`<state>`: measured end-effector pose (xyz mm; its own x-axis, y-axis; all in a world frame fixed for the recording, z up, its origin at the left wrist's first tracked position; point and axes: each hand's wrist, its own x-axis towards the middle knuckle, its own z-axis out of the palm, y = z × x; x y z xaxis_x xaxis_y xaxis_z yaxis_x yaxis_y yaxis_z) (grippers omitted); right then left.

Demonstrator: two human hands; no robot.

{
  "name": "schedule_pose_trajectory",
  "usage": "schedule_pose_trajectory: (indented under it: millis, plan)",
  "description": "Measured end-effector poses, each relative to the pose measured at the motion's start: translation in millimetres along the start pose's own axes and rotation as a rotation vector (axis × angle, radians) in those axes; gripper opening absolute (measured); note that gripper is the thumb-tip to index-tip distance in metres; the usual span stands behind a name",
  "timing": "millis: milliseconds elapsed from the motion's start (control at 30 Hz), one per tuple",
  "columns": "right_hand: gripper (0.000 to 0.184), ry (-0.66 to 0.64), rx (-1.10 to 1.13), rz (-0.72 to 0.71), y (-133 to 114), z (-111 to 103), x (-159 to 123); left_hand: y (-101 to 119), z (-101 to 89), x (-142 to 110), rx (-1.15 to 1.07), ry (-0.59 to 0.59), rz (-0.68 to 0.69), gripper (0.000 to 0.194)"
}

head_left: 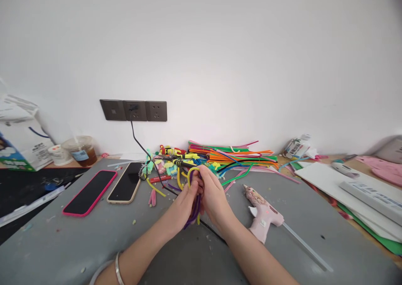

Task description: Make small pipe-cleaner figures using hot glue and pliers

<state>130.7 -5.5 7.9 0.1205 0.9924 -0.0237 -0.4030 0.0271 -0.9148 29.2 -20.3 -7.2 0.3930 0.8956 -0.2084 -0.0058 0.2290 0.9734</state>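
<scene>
Left hand [184, 201]: closed around purple and yellow fuzzy stems [196, 214], thumb pressed against the fingers.
Right hand [214, 195]: up against the left, its fingers curled in on the same stems; the fingertips are partly hidden.
Fuzzy stems: between the two hands, above the middle of the desk [72, 243], a yellow loop rising over the fingers and purple lengths hanging below.
Glue gun [264, 214]: pink, lying on its side to the right of the hands, a clear glue stick [306, 245] poking out of its back toward the near right.
Stem bundle [238, 154]: far side, by the wall, orange, green and pink lengths in a long pile.
Scrap heap [169, 166]: left of the bundle, many coloured bits, with a black-and-yellow handle [182, 163] lying across it.
Phones: to the left, a pink-cased phone [91, 193] beside a cream-cased phone [125, 184], both screens dark.
Black cord [135, 137]: running down from the wall sockets [133, 110] onto the desk.
Drink cup [83, 152]: far left, partly filled with brown liquid.
White sheets [339, 197]: stacked at the right.
</scene>
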Motion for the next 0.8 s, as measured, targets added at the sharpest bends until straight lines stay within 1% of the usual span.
schedule_pose_trajectory:
  millis: [67,167,233,367,433,567,700,800]
  plan:
    - [0.04,-0.067,-0.051,-0.024,-5,0,-3,3,1.3,-4,0.059,0.013,-0.005,0.069]
    - [0.043,-0.215,-0.028,0.007,-13,-1,-6,4,0.4,-8,0.058,-0.038,0.032,0.065]
    - [0.045,-0.302,0.022,0.049,-19,-2,-6,3,-2.0,-8,0.023,-0.095,0.05,0.061]
    - [0.042,-0.436,0.052,0.135,-33,-9,-6,2,-6.4,-8,-0.002,-0.249,0.015,0.057]
    - [0.038,-0.516,-0.028,0.156,-39,-15,-5,3,-6.6,-9,-0.05,-0.307,0.007,0.056]
    - [0.035,-0.618,-0.291,0.098,-51,-29,0,6,-4.0,-12,-0.176,-0.371,-0.006,0.054]
    - [0.038,-0.619,-0.529,0.035,-59,-39,4,4,-3.7,-12,-0.279,-0.409,-0.034,0.051]
    - [0.043,-0.633,-0.638,0.026,-64,-40,5,2,-5.5,-12,-0.322,-0.47,-0.071,0.042]
